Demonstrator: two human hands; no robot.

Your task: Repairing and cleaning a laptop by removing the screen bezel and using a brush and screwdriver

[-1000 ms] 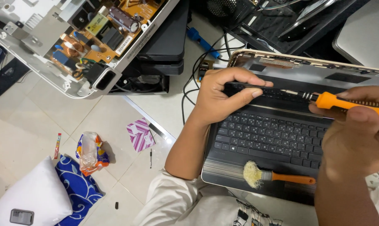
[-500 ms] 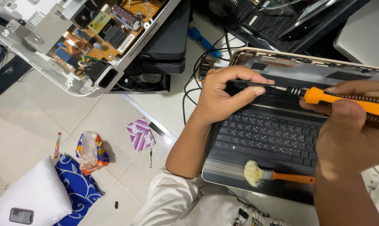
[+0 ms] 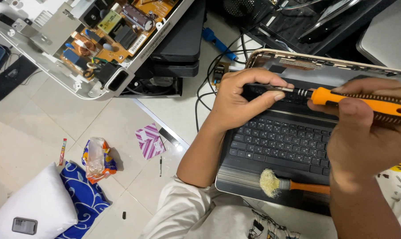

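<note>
Screwdriver [image 3: 342, 98], orange handle, right of centre: long axis near horizontal, metal tip pointing left over the laptop [image 3: 280, 146] hinge. Right hand [image 3: 364, 132] fingers clamped on the handle; left hand [image 3: 240, 99] fingers pinched together on the shaft. Lower left: 1 crumpled orange-blue snack wrapper [image 3: 96, 159]; centre: 1 purple-and-white striped square packet [image 3: 150, 140] on floor

The screwdriver [image 3: 364, 101] tip hides under the left hand's fingers [image 3: 258, 88].

Left hand [image 3: 238, 99] pinching; right hand [image 3: 364, 132] fisted, forearms converging.
</note>
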